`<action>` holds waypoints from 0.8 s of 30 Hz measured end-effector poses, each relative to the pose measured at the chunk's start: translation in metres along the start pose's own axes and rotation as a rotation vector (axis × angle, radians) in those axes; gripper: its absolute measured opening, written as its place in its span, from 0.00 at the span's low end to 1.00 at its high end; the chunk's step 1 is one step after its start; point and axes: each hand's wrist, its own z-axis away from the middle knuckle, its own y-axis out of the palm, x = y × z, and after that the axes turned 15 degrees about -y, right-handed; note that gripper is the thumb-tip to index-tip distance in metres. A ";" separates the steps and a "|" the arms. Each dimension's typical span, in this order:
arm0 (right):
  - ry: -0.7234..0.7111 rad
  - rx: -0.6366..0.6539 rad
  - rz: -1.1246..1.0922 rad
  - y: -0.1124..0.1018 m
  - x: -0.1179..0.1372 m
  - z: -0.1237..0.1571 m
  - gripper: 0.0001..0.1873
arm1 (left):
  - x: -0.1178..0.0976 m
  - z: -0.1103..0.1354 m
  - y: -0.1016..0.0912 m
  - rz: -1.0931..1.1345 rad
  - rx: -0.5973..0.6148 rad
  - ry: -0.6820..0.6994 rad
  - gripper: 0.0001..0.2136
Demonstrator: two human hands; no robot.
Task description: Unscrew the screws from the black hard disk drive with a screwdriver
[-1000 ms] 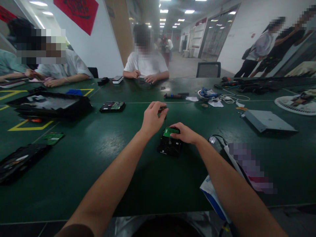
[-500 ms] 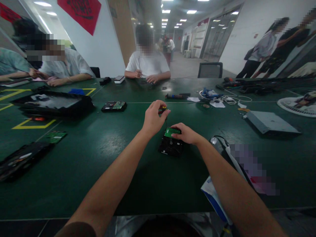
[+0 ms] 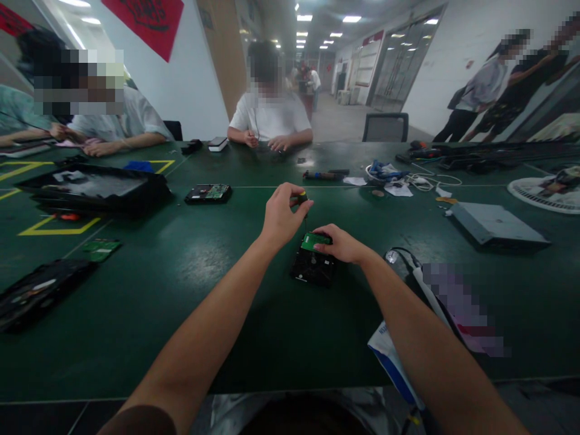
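- Hands: two. The left hand (image 3: 281, 212) is clamped on one screwdriver (image 3: 302, 197), thumb and fingers pinched about its yellow-and-black handle.
- Screwdriver shaft: one, pointing down to the far end of the hard drive (image 3: 313, 269); tip contact cannot be told.
- Right hand (image 3: 341, 243): clamped on the hard drive's right side, thumb over its one green circuit board (image 3: 310, 241).
- Hard drive position: on the green table (image 3: 244, 344), in front of the person, between the forearms.
- Left of the hands: one second hard drive (image 3: 208, 194), one black tray (image 3: 104, 187), one loose circuit board (image 3: 103, 249) and one flat black device (image 3: 43, 293).
- Right of the hands: one grey metal box (image 3: 498, 222) and one white round grille (image 3: 528, 194).
- Opposite: one seated person (image 3: 270, 118), both hands at the table.
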 end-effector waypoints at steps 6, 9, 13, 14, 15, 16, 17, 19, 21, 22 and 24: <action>-0.018 0.016 0.005 -0.001 -0.001 0.000 0.25 | -0.005 0.000 -0.003 -0.063 -0.038 0.010 0.10; -0.007 0.022 0.010 -0.001 0.000 0.000 0.26 | -0.006 -0.001 -0.004 -0.083 -0.030 0.014 0.10; -0.003 0.006 0.007 -0.001 0.000 0.000 0.25 | -0.005 -0.002 -0.004 -0.077 0.001 0.019 0.09; -0.005 0.001 0.002 -0.001 0.000 0.000 0.25 | -0.005 -0.002 -0.004 -0.068 0.016 0.022 0.09; -0.009 -0.002 -0.002 -0.001 0.000 0.000 0.25 | -0.005 -0.002 -0.004 -0.058 0.034 0.023 0.09; -0.013 -0.002 -0.004 0.000 -0.001 0.000 0.25 | -0.004 -0.003 -0.004 -0.049 0.051 0.023 0.09; -0.017 -0.003 -0.005 0.000 -0.001 0.000 0.25 | -0.004 -0.003 -0.004 -0.042 0.065 0.019 0.09; -0.021 -0.003 -0.005 0.000 -0.003 0.001 0.25 | -0.004 -0.002 -0.003 -0.032 0.083 -0.004 0.09; -0.019 -0.002 -0.002 0.001 -0.005 0.001 0.26 | -0.003 -0.002 -0.003 -0.024 0.093 -0.030 0.09; -0.017 0.000 0.001 0.001 -0.005 0.001 0.26 | -0.003 -0.002 -0.002 -0.021 0.095 -0.037 0.10; -0.015 0.001 0.007 0.002 -0.005 0.001 0.27 | -0.002 -0.001 -0.002 -0.025 0.096 -0.039 0.10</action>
